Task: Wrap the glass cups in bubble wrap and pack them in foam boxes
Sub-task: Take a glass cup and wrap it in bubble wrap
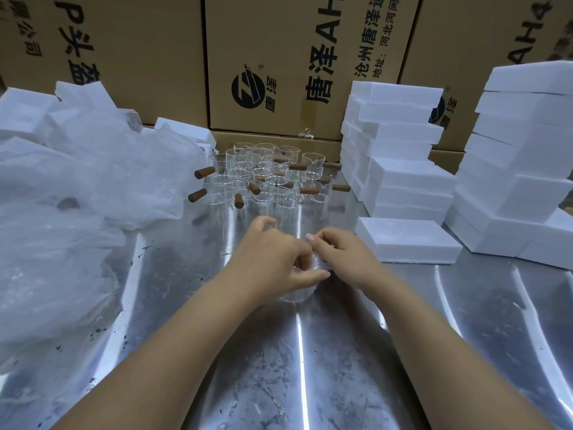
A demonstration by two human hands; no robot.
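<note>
Cup is at the centre of the table, close in front of the person and mostly hidden under both hands. Only its clear lower edge shows, and I cannot tell whether it rests on the steel or is held just above it.

The step looks like wrapping 1 cup. The left hand curls over the top. The right hand pinches the wrap from the other side. Both are closed narrow on the bundle.

Next would likely be tucking in the loose ends, then freeing 1 hand to open the foam box near on the right.

The glass looks thin and clear. The unwrapped cups behind have spouts and brown handles.
</note>
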